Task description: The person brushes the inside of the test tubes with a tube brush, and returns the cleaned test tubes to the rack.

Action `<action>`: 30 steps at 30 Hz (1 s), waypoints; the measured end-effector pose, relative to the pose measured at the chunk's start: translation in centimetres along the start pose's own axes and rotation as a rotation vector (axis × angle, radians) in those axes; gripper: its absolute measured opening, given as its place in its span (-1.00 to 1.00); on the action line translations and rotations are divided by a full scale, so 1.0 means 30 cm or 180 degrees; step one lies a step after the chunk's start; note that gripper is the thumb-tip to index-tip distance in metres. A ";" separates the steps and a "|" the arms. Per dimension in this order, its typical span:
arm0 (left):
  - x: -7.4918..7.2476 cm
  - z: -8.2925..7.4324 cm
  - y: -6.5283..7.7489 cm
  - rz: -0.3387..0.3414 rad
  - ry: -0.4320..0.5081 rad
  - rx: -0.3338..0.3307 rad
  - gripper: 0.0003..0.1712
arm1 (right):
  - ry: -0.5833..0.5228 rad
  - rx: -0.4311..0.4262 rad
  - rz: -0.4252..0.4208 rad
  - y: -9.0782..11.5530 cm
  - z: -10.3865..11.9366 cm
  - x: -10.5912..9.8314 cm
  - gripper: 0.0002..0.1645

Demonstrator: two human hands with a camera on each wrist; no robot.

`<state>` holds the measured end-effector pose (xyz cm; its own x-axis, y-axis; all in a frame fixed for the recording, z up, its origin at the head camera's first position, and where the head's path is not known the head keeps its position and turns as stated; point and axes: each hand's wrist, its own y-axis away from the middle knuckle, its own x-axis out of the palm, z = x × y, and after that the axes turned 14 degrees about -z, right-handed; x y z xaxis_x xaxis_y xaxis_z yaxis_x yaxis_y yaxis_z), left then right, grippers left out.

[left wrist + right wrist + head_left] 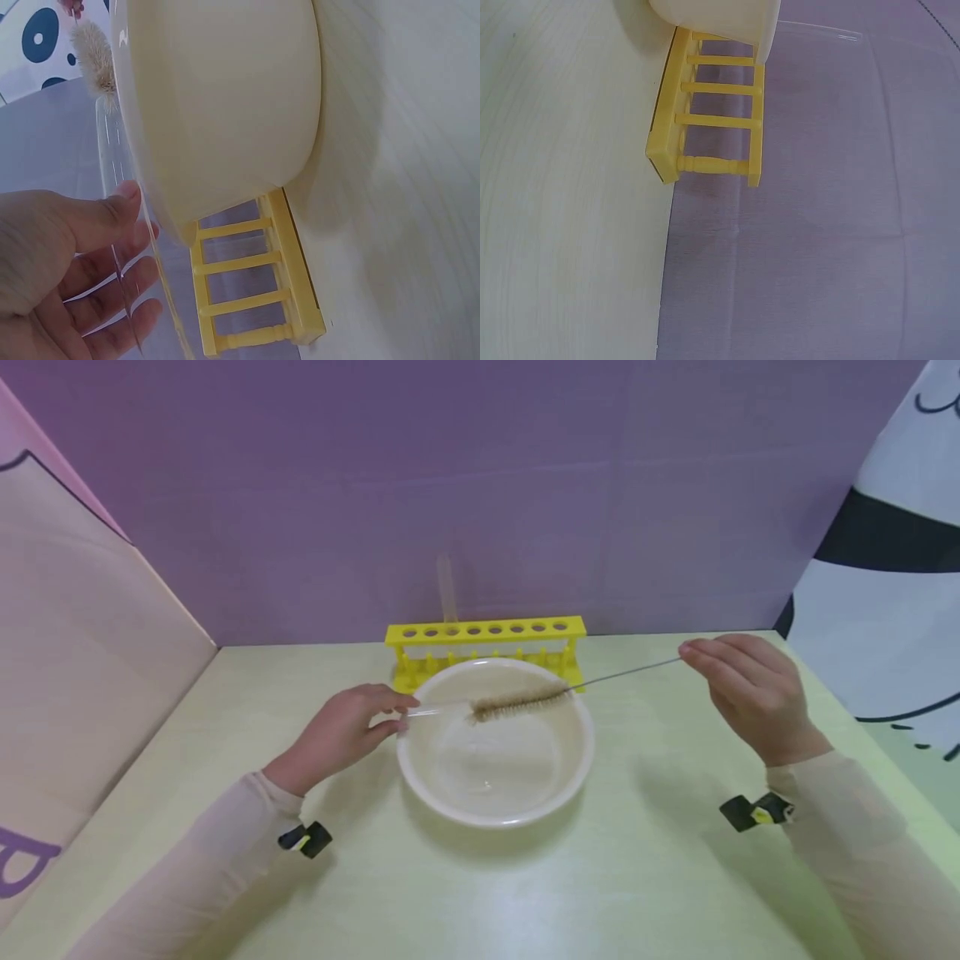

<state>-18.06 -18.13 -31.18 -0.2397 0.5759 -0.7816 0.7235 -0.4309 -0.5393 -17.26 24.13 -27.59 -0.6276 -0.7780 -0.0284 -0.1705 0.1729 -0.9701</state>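
My left hand (341, 731) pinches a clear test tube (112, 157) between thumb and fingers, over the left rim of a white basin (495, 821). My right hand (753, 689), up at the right, grips the thin wire handle of a test tube brush (521, 703). The brush's tan bristles lie across the basin, their tip at the tube's mouth; whether the tip is inside, I cannot tell. In the right wrist view the hand is out of sight, and only a piece of twisted wire (939, 24) crosses the top right corner.
Behind the basin stands a yellow test tube rack (486, 630), its lower part partly hidden by the basin. Another clear tube (447, 589) stands upright in it. A purple backdrop (480, 485) rises at the table's (480, 902) back edge, with printed panels on both sides.
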 end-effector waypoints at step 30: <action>-0.019 -0.019 -0.013 -0.0254 -0.0264 0.0245 -0.64 | 0.0022 0.0049 -0.0111 0.020 -0.013 -0.005 -0.74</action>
<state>-17.82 -17.89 -30.34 -0.3495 0.5524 -0.7567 0.6490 -0.4398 -0.6208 -17.56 24.57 -28.08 -0.6266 -0.7793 0.0071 -0.1806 0.1363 -0.9741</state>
